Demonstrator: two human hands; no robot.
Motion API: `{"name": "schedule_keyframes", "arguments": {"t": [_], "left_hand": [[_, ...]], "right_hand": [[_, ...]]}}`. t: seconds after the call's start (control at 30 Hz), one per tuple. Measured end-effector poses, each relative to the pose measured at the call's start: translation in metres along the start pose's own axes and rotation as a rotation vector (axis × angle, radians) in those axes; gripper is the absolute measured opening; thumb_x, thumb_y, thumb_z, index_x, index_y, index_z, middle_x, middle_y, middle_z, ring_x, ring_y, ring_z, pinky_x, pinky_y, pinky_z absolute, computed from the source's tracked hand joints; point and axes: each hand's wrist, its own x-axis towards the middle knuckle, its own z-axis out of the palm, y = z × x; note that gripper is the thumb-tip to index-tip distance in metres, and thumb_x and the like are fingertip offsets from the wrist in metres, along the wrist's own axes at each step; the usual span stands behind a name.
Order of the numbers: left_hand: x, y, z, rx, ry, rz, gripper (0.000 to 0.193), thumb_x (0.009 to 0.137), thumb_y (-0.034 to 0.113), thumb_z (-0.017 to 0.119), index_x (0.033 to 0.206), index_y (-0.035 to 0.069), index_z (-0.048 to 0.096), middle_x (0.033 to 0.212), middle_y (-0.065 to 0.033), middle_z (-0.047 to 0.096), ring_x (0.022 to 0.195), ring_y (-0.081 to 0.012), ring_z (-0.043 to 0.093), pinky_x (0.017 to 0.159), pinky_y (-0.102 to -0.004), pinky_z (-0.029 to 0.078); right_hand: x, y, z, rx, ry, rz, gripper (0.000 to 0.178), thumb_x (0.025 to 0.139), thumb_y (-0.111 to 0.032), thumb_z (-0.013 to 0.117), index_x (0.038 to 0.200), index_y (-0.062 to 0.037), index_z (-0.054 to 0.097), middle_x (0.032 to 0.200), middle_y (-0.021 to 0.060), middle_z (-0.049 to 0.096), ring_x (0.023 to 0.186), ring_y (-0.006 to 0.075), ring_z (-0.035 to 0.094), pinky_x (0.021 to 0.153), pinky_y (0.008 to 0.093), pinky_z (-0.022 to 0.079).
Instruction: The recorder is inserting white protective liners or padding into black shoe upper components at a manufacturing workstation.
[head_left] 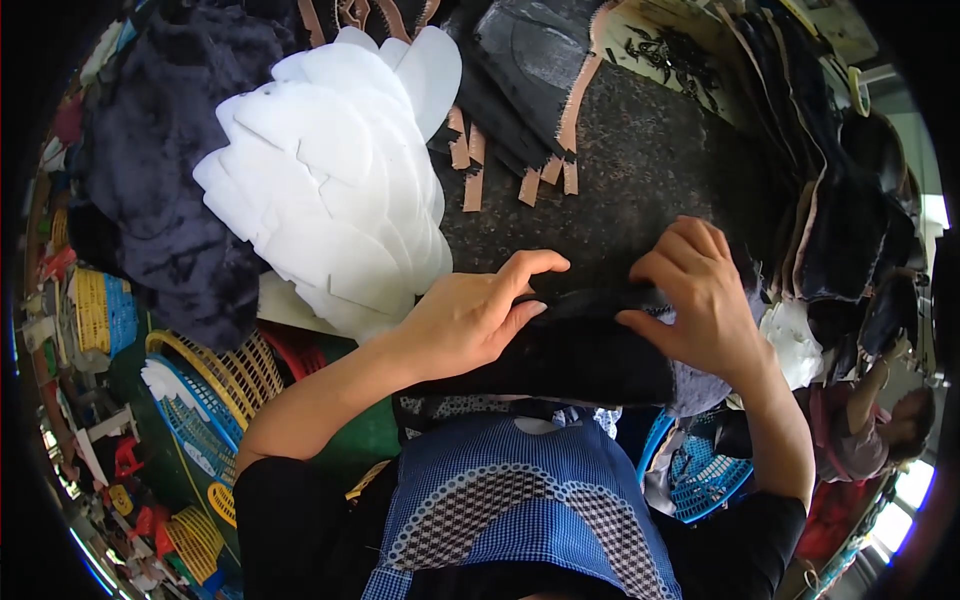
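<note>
A black piece (560,355) with grey fuzzy lining at its right end lies across the near edge of the dark work surface, in front of my body. My left hand (465,315) holds its upper edge, thumb below and the index finger stretched out above. From the right, my right hand (700,295) grips the same edge with curled fingers, its thumb pressed on the near side. Beyond my left hand lies a spread stack of white curved sheets (340,180). Black cut pieces with tan strip edges (525,60) lie farther off.
Dark fuzzy cloth (185,140) is heaped at the far left. A yellow basket (245,370) and a blue basket (700,475) stand below the surface. Black pieces with pale edges (840,220) hang at right. Another person (860,430) is at the right rim.
</note>
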Motion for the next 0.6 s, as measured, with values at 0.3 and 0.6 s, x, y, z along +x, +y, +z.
{"name": "schedule_keyframes", "arguments": {"t": [0.3,0.6], "left_hand": [[-0.005,-0.005,0.009,-0.053,0.090,0.023,0.023,0.090,-0.008,0.065,0.108,0.006,0.070,0.093,-0.0088,0.067,0.075,-0.0237,0.070,0.061,-0.0317,0.054],[-0.007,-0.008,0.017,-0.095,0.162,-0.021,0.037,0.087,-0.011,0.065,0.117,0.007,0.076,0.088,-0.0073,0.062,0.067,-0.0177,0.061,0.055,-0.0294,0.046]], "right_hand": [[-0.007,-0.021,-0.009,-0.176,-0.132,0.006,0.031,0.073,-0.014,0.084,0.097,-0.0049,0.068,0.102,0.0077,0.063,0.099,0.0247,0.060,0.085,0.0369,0.051],[-0.012,-0.014,0.002,-0.143,-0.083,0.088,0.031,0.070,-0.010,0.085,0.095,-0.0043,0.067,0.089,0.0062,0.061,0.086,0.0237,0.059,0.075,0.0356,0.049]]}}
